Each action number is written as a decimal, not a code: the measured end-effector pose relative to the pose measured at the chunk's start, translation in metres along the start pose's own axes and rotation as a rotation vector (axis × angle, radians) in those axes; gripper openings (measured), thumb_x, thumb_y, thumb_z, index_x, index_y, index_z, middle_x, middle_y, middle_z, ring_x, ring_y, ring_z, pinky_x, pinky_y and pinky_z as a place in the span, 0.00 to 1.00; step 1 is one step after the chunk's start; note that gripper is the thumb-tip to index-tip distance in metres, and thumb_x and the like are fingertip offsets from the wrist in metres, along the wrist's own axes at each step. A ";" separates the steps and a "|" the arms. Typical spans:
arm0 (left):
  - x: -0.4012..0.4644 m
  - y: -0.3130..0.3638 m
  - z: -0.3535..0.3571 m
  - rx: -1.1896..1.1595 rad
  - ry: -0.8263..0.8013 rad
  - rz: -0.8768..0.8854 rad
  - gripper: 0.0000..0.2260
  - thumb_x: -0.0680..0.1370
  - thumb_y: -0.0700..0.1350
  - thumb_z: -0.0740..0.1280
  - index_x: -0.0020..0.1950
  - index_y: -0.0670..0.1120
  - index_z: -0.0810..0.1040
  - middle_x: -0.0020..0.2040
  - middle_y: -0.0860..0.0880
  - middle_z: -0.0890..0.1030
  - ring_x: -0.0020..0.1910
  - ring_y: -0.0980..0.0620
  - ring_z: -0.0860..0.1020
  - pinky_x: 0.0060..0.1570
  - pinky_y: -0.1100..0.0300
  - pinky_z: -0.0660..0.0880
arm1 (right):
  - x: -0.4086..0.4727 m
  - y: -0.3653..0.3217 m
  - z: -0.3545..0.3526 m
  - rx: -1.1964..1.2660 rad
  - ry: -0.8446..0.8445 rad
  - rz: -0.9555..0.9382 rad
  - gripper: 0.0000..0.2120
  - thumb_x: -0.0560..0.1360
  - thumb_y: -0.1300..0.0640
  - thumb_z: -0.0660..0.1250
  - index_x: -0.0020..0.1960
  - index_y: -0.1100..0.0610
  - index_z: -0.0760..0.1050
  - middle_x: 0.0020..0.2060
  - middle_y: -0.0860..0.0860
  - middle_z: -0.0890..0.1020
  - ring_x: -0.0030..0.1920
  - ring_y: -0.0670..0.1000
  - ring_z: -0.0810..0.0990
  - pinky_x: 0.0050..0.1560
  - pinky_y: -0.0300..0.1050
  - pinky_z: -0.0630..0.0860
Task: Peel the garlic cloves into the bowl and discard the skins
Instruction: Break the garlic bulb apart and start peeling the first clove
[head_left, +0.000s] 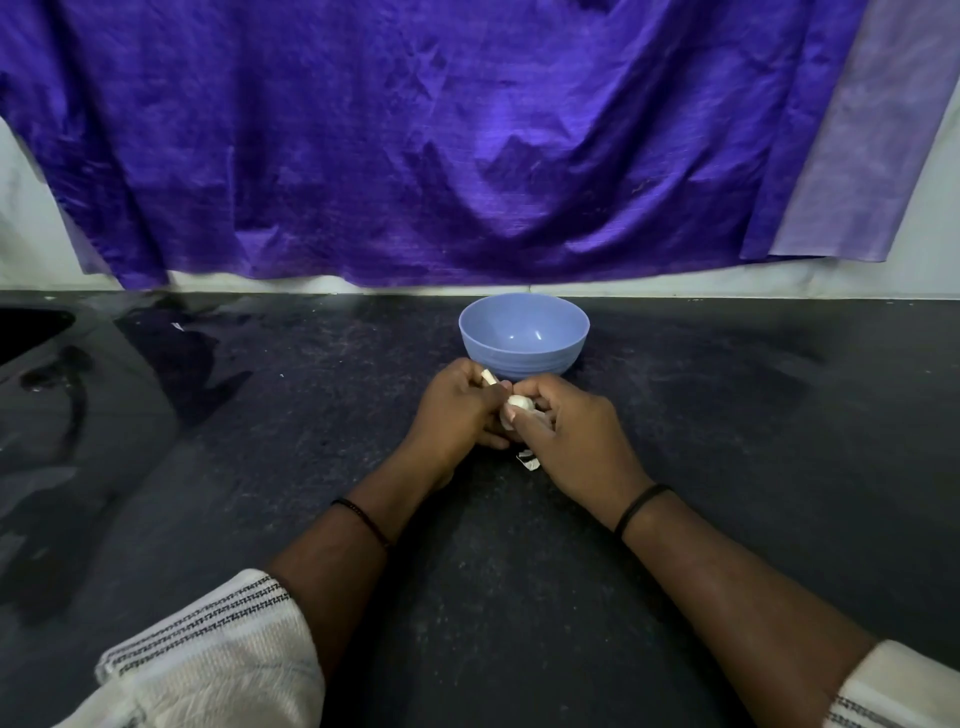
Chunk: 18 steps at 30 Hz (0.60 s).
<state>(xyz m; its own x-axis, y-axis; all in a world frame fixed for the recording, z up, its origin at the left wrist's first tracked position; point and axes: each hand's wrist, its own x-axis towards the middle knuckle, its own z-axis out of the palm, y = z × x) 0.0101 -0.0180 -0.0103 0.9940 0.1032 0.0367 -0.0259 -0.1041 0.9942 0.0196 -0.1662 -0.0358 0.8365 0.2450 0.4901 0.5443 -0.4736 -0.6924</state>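
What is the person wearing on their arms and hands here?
Both hands, the left hand and the right hand, are bare: no gloves or rings show. Each wrist carries a thin black band. The forearms are uncovered, with white textured sleeves pushed back, trimmed with rows of small black patterned stripes.

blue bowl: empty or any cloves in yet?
Empty: the round blue plastic bowl stands upright on the dark countertop, its visible inside bare.

dark speckled stone desk (701, 441), kinda glossy with wet-looking patches on the left side of the frame. a light blue bowl (523, 335) sits on it at centre near the back edge, and a bit of garlic skin (529, 460) lies just below.
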 end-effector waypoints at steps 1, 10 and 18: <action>-0.001 0.001 0.000 -0.006 -0.009 -0.002 0.04 0.81 0.40 0.66 0.49 0.40 0.73 0.35 0.45 0.83 0.32 0.50 0.83 0.31 0.57 0.80 | 0.000 0.001 0.001 0.003 0.011 0.004 0.05 0.77 0.56 0.71 0.53 0.54 0.81 0.43 0.46 0.84 0.44 0.44 0.82 0.47 0.49 0.80; -0.002 0.009 -0.002 0.183 0.002 -0.042 0.26 0.80 0.64 0.59 0.36 0.44 0.76 0.25 0.49 0.73 0.19 0.55 0.68 0.19 0.67 0.60 | -0.003 -0.010 0.003 0.011 0.028 -0.158 0.07 0.74 0.60 0.72 0.52 0.56 0.81 0.44 0.48 0.81 0.45 0.45 0.79 0.46 0.37 0.75; -0.008 0.000 0.025 0.022 0.291 0.278 0.25 0.83 0.53 0.61 0.27 0.48 0.73 0.25 0.52 0.77 0.28 0.56 0.75 0.32 0.60 0.71 | -0.008 -0.023 0.010 0.117 0.126 -0.072 0.12 0.82 0.54 0.56 0.51 0.59 0.76 0.42 0.48 0.80 0.43 0.43 0.77 0.42 0.34 0.72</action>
<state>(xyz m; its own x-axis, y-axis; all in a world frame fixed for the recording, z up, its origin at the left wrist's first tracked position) 0.0049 -0.0432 -0.0134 0.8775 0.3434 0.3346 -0.2846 -0.1887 0.9399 0.0009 -0.1493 -0.0291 0.7846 0.1633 0.5981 0.6123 -0.3554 -0.7062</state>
